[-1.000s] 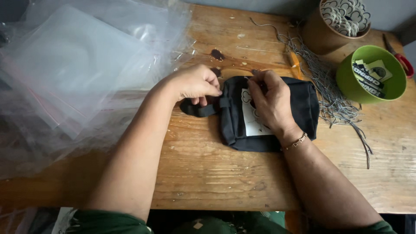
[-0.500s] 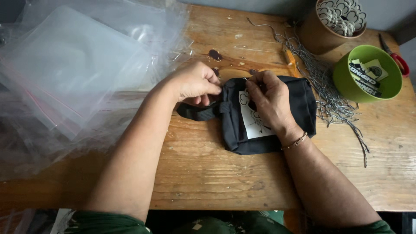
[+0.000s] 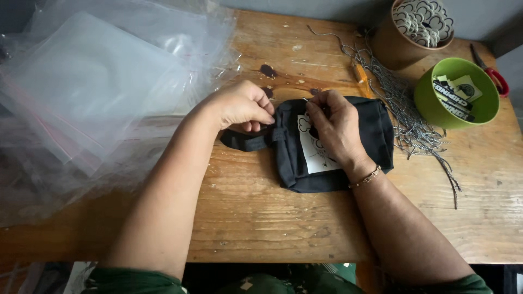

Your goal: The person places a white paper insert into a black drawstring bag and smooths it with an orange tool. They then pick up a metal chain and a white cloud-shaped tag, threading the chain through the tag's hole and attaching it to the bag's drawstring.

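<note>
Green bowl holds printed tags; brown pot holds white pieces; both hands' fingers pinch black pouch.

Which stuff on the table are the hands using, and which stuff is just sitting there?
Being used:
- black pouch, under the right hand
- its black strap, by the left hand

Just sitting there:
- clear plastic bags
- green bowl
- brown pot
- grey cords
- red-handled scissors

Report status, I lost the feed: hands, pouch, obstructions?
Left hand gripping black pouch at strap end. Right hand pinching at its top edge. Pouch flat on wooden table. Nothing in the way.
</note>
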